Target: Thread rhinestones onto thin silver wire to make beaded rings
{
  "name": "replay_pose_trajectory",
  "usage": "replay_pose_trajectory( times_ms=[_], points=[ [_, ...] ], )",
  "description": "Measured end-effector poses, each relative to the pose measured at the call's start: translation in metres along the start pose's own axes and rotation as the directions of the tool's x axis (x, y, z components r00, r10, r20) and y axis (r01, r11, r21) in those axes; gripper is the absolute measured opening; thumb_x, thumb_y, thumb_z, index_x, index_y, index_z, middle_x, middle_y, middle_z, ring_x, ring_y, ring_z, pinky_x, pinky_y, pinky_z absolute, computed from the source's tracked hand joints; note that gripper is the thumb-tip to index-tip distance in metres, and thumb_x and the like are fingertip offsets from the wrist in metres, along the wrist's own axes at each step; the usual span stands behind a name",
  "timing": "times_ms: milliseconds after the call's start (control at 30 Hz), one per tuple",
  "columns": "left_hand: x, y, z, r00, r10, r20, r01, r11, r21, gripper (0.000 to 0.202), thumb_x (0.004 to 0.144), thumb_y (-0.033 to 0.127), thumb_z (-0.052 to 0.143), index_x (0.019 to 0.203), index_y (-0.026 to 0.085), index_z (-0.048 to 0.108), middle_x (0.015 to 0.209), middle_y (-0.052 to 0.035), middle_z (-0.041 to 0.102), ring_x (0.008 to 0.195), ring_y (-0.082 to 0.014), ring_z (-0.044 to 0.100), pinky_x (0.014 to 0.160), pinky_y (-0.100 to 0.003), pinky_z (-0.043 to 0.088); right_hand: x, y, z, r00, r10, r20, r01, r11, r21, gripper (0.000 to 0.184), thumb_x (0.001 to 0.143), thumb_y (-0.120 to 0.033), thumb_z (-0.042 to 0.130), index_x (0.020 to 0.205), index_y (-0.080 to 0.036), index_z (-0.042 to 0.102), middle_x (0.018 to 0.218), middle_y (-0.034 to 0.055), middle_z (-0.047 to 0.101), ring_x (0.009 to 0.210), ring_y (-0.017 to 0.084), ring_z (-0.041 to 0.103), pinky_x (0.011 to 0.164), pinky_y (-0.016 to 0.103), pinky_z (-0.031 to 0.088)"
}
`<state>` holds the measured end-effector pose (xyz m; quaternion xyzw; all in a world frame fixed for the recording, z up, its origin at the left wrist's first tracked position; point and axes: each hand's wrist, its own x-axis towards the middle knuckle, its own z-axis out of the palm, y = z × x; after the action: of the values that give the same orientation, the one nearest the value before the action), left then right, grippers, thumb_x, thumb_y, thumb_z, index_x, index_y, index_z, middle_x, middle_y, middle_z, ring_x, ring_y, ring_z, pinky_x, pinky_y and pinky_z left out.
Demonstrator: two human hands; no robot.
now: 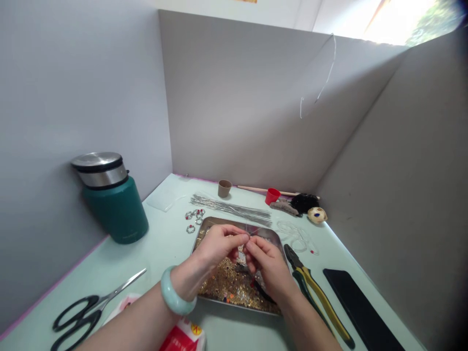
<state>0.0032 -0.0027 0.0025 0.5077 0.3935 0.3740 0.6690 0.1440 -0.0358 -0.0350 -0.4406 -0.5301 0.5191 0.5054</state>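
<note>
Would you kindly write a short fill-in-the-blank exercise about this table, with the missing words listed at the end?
1. Of the left hand and right hand, only the ____ has a bangle at its wrist.
2. The pliers lie to the ____ of the tray.
3. The small cup nearer the pliers is ____ in colour.
4. The scissors have ____ handles.

Missing words: left; right; red; black.

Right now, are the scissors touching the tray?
Apart. The head view shows pale tabletop between the tips of the scissors and the tray.
</note>
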Motion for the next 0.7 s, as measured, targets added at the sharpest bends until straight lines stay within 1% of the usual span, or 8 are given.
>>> replay_pose_trajectory(
  times_ms=[100, 167, 200, 300, 367, 433, 567, 700],
  points=[
    [-0.001, 0.003, -0.002, 1.000, 0.004, -0.009, -0.004, 0.999, -0.054, 0.018, 0.073, 0.027, 0.067, 0.078, 0.011, 0.061, 0.064, -0.0034, 0.062, 0.054, -0.0110, 0.057, 0.053, -0.024, 0.045, 0.002, -0.005, -0.009, 0.998, -0.004, -0.061, -0.002, 0.996, -0.089, 0.028, 0.087, -0.042, 0.049, 0.077, -0.016, 0.055, 0.062, -0.0032, 0.049, 0.048, 0.007, 0.041, 0.047, 0.020, 0.031],
    [0.000, 0.004, -0.004, 1.000, 0.007, -0.020, -0.009, 0.995, -0.102, 0.018, 0.076, 0.028, 0.065, 0.079, 0.011, 0.060, 0.073, -0.0075, 0.065, 0.065, -0.0150, 0.063, 0.062, -0.027, 0.050, 0.005, -0.006, -0.019, 0.982, -0.077, -0.174, 0.033, 0.970, -0.240, 0.029, 0.088, -0.043, 0.044, 0.082, -0.017, 0.055, 0.060, -0.0038, 0.046, 0.050, 0.009, 0.042, 0.047, 0.020, 0.033],
    [0.001, 0.003, -0.006, 1.000, 0.013, -0.027, -0.016, 0.992, -0.121, 0.018, 0.076, 0.028, 0.065, 0.079, 0.011, 0.059, 0.078, -0.0090, 0.066, 0.069, -0.0160, 0.065, 0.065, -0.029, 0.051, 0.006, -0.006, -0.024, 0.964, -0.125, -0.235, 0.037, 0.938, -0.346, 0.030, 0.089, -0.044, 0.041, 0.084, -0.017, 0.054, 0.060, -0.0041, 0.045, 0.050, 0.009, 0.042, 0.048, 0.020, 0.034],
    [0.004, 0.002, -0.011, 0.998, 0.043, -0.046, -0.049, 0.988, -0.146, 0.017, 0.075, 0.026, 0.066, 0.080, 0.011, 0.060, 0.081, -0.0102, 0.066, 0.070, -0.0162, 0.065, 0.068, -0.029, 0.051, 0.012, -0.003, -0.037, 0.950, -0.152, -0.271, 0.015, 0.895, -0.447, 0.028, 0.089, -0.044, 0.041, 0.083, -0.019, 0.051, 0.060, -0.0041, 0.045, 0.050, 0.010, 0.043, 0.048, 0.021, 0.035],
    [0.007, 0.001, -0.014, 0.996, 0.059, -0.068, -0.068, 0.989, -0.134, 0.016, 0.075, 0.026, 0.065, 0.080, 0.011, 0.060, 0.080, -0.0097, 0.066, 0.068, -0.0155, 0.065, 0.065, -0.028, 0.051, 0.014, 0.001, -0.042, 0.956, -0.151, -0.253, -0.006, 0.849, -0.528, 0.025, 0.087, -0.042, 0.044, 0.083, -0.019, 0.053, 0.057, -0.0046, 0.046, 0.050, 0.011, 0.044, 0.049, 0.022, 0.035],
    [0.007, 0.002, -0.017, 0.993, 0.073, -0.090, -0.083, 0.990, -0.116, 0.015, 0.076, 0.025, 0.064, 0.078, 0.012, 0.059, 0.079, -0.0087, 0.066, 0.065, -0.0143, 0.064, 0.062, -0.027, 0.051, 0.015, 0.002, -0.045, 0.963, -0.153, -0.222, -0.020, 0.781, -0.625, 0.022, 0.085, -0.039, 0.047, 0.080, -0.020, 0.055, 0.058, -0.0032, 0.051, 0.054, 0.013, 0.048, 0.053, 0.023, 0.037],
    [0.007, 0.006, -0.019, 0.990, 0.082, -0.118, -0.097, 0.987, -0.126, 0.012, 0.075, 0.023, 0.064, 0.076, 0.012, 0.058, 0.075, -0.0062, 0.064, 0.060, -0.0129, 0.062, 0.058, -0.027, 0.050, 0.014, -0.001, -0.049, 0.974, -0.168, -0.152, -0.025, 0.589, -0.808, 0.019, 0.084, -0.033, 0.047, 0.077, -0.020, 0.059, 0.071, 0.0013, 0.062, 0.067, 0.017, 0.054, 0.063, 0.026, 0.037],
    [0.008, 0.006, -0.019, 0.989, 0.059, -0.136, -0.076, 0.990, -0.120, 0.008, 0.077, 0.020, 0.060, 0.076, 0.012, 0.058, 0.076, -0.0064, 0.065, 0.057, -0.0115, 0.062, 0.056, -0.025, 0.049, 0.019, -0.004, -0.045, 0.996, -0.091, -0.015, 0.022, 0.394, -0.919, 0.017, 0.080, -0.027, 0.050, 0.076, -0.021, 0.065, 0.077, 0.0024, 0.066, 0.071, 0.018, 0.057, 0.063, 0.025, 0.035]
  ],
)
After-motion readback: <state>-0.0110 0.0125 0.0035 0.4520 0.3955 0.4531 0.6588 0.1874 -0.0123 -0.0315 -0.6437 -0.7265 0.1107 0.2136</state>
